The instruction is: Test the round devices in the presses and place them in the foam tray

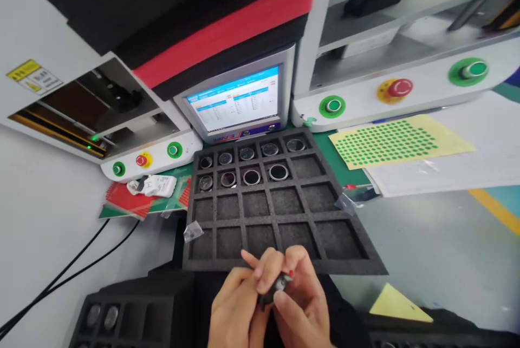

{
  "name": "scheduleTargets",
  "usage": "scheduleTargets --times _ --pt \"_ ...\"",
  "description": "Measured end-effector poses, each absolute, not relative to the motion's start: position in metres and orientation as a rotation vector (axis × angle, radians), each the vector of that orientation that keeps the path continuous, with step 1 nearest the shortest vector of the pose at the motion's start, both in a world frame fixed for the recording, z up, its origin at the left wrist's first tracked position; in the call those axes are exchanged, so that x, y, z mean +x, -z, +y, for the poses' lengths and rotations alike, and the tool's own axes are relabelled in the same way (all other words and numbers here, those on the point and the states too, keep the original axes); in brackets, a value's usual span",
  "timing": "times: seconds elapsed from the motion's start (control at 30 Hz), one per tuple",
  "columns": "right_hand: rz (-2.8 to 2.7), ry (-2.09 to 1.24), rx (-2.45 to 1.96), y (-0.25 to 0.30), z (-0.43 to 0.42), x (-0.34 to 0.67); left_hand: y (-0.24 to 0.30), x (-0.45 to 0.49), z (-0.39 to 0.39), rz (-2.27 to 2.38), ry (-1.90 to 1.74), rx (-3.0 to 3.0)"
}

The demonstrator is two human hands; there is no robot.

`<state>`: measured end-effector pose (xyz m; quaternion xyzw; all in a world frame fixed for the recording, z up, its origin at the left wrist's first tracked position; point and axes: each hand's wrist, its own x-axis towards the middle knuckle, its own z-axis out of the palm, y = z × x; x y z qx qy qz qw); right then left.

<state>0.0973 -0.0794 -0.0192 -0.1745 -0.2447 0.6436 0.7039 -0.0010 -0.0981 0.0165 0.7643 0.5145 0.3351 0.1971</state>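
Note:
My left hand (pixel 235 302) and my right hand (pixel 303 296) meet at the front edge of a foam tray. Between their fingertips is a small dark grey part (pixel 280 283) with a shiny side; the fingers cover much of it, so its exact kind is hidden. A tiny red spot (pixel 291 273) shows beside my right fingertips. Beyond my hands, the black foam tray (pixel 260 219) has square pockets. Its two far rows hold several round watch-like pieces (pixel 278 172) with dark faces and metal rims.
A lit monitor (pixel 235 100) stands behind the tray, between white machines with green buttons (pixel 333 105) and a red stop button (pixel 401 87). At right lies a yellow sheet of green stickers (pixel 385 141). Another foam tray (pixel 136 318) with round pieces sits lower left. Cables (pixel 73 272) hang left.

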Motion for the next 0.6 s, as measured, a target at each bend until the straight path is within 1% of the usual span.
scheduleTargets --times 0.07,0.13,0.2,0.33,0.47,0.6 --pt "-0.535 -1.343 -0.441 0.02 -0.072 0.112 -0.028 -0.002 -0.066 1.472 -0.831 2.306" --pt "-0.524 -1.233 -0.533 0.019 -0.065 0.128 -0.032 -0.006 -0.022 1.721 -0.811 2.435" --pt "-0.515 -1.174 -0.609 0.016 -0.062 0.142 -0.025 -0.012 0.027 1.944 -0.646 2.499" --pt "-0.511 -1.129 -0.675 0.011 -0.064 0.162 0.002 -0.018 0.104 1.983 -0.374 2.546" --pt "-0.542 -1.053 -0.75 0.013 -0.071 0.171 0.01 -0.012 0.119 1.904 -0.197 2.578" --pt "-0.618 -1.052 -0.816 0.017 -0.079 0.171 -0.009 -0.02 0.089 1.842 -0.127 2.498"
